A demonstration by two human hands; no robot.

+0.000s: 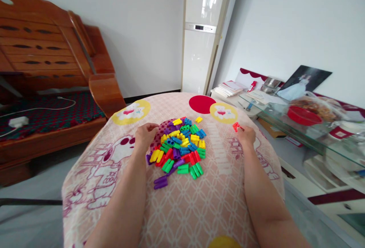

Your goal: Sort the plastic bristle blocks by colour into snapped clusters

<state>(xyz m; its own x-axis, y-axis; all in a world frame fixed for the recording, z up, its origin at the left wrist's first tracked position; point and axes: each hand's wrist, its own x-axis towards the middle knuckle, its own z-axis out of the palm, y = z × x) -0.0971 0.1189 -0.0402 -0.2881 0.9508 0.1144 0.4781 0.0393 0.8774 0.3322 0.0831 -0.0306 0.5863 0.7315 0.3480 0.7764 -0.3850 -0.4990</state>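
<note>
A heap of plastic connector pieces (182,147) in red, yellow, green, blue and purple lies in the middle of the round table; many look like short tubes joined in pairs. At the heap's left edge is my left hand (145,137), its fingers curled in and pressed together beside purple pieces. What they hold, if anything, is hidden. Well to the right of the heap, my right hand (246,137) pinches a red connector piece (236,127) between thumb and fingers, at the cloth or just above it. One purple piece (161,182) lies nearest to me.
A patterned pink cloth (182,210) covers the table. To the left stands a wooden bench (104,92). On the right, a glass-topped cabinet (285,117) carries a red bowl (304,115), papers and a photo. A tall white air conditioner (199,58) stands behind.
</note>
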